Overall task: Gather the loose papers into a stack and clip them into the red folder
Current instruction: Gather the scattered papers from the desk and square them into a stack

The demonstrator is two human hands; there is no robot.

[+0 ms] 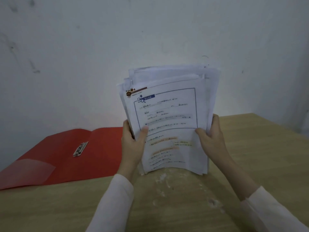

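Observation:
A thick stack of printed papers (168, 113) stands upright on its bottom edge on the wooden table (259, 148), its top edges uneven. My left hand (132, 144) grips the stack's left side, thumb across the front sheet. My right hand (212, 138) grips the right side, thumb on the front too. The red folder (58, 158) lies open and flat to the left, with its metal clip (80, 149) near the spine fold.
A pale wall (100, 56) stands close behind the table. The table's far right corner (257, 114) is near the stack. White scuff marks (167, 181) show on the wood in front of the papers. A clear pocket (28, 171) sits on the folder's left flap.

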